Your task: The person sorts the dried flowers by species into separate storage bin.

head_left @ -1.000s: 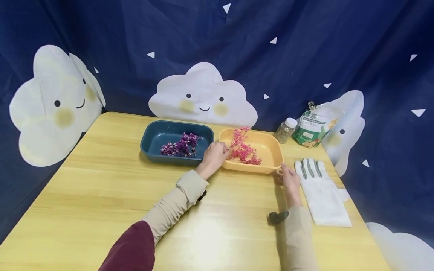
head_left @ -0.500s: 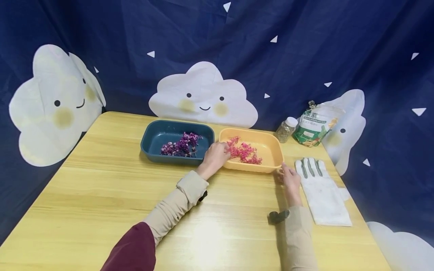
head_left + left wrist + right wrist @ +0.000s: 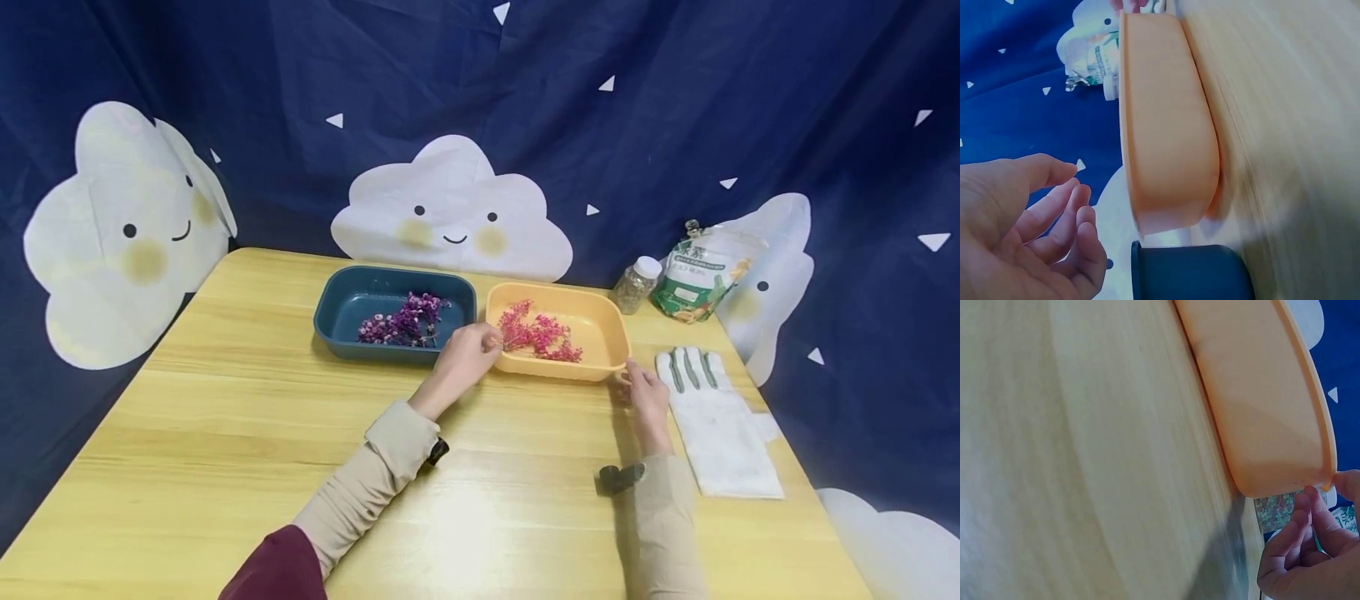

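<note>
Pink dried flowers (image 3: 536,335) lie in the yellow basin (image 3: 603,333). Near that basin's left front corner is my left hand (image 3: 467,358), its fingers loosely bent with nothing between them in the left wrist view. My right hand (image 3: 647,396) pinches the rim at the right front corner; in the right wrist view the thumb is over the rim (image 3: 1329,450) and fingertips are against the outer wall. Purple dried flowers (image 3: 408,321) rest in the dark blue basin (image 3: 337,321), just left of the yellow one.
Behind the yellow basin's right end stand a jar with a white lid (image 3: 636,285) and a green and white pouch (image 3: 693,283). A white glove (image 3: 723,433) lies flat to the right of my right hand. A curtain (image 3: 600,50) hangs behind the table.
My left hand has let go of the pink flowers, which settled lower into the yellow basin, and drawn back slightly left and toward me. The right hand stays at the rim.
</note>
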Demonstrator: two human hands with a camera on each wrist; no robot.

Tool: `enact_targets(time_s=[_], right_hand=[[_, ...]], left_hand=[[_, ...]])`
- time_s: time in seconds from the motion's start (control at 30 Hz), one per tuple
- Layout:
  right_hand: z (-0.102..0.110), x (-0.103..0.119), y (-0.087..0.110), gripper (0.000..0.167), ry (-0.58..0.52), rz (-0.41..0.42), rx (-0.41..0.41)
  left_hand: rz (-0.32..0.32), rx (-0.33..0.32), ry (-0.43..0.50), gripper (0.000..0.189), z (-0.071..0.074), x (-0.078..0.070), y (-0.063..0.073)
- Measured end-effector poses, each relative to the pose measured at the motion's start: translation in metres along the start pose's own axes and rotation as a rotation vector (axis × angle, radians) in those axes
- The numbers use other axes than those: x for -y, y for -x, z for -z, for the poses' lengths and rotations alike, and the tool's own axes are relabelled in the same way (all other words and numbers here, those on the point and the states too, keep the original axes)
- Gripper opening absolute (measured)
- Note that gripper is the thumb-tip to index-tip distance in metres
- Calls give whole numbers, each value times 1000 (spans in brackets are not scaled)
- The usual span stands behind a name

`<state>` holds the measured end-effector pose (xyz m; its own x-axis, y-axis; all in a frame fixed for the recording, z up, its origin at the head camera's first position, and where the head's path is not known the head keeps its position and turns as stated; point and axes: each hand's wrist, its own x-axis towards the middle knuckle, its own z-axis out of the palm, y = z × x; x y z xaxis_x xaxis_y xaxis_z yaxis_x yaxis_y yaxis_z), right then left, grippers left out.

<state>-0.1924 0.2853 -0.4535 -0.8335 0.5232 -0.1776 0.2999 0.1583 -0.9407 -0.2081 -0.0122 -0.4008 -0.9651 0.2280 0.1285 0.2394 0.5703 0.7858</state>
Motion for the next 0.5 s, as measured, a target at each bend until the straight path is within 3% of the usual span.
enact_targets(time_s=[0.33,0.5], right_hand=[[2,6,6,54,-6,6,15],[6,16,14,50,24,24,28]], left_hand=[[-47,-29,-15,17,17,15,32],[-32,-46,-27,18,34,28,48]])
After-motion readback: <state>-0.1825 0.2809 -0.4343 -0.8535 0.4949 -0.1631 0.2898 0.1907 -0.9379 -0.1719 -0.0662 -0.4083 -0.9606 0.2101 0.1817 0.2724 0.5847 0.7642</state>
